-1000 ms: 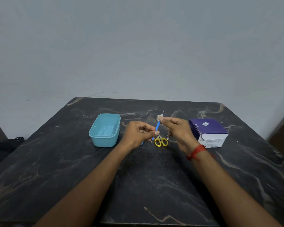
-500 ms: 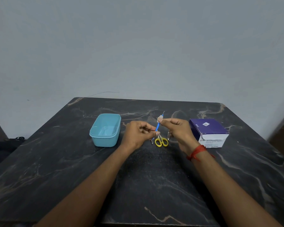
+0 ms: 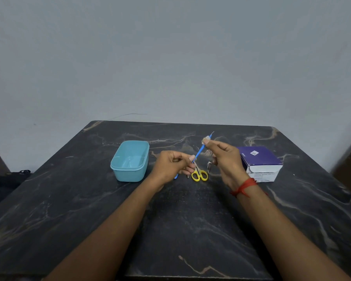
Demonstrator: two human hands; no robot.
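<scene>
Your left hand [image 3: 171, 164] is curled around the lower part of a thin blue-handled tool [image 3: 199, 152], with thumb and fingers pinching the shaft. The tool slants up and to the right, raised above the tabletop [image 3: 190, 230], and its fine metal tip points away from you. Your right hand [image 3: 224, 157] pinches a small pale pad [image 3: 206, 139] between thumb and forefinger, pressed against the tool's upper end just below the tip. A red thread [image 3: 244, 186] circles your right wrist.

Beneath and between your hands, yellow-handled scissors [image 3: 200, 175] lie flat on the tabletop. A small metal clipper [image 3: 209, 166] sits just to their right. A turquoise tub [image 3: 130, 161] stands open to the left of your left hand. A purple and white box [image 3: 259, 161] sits just beyond your right wrist.
</scene>
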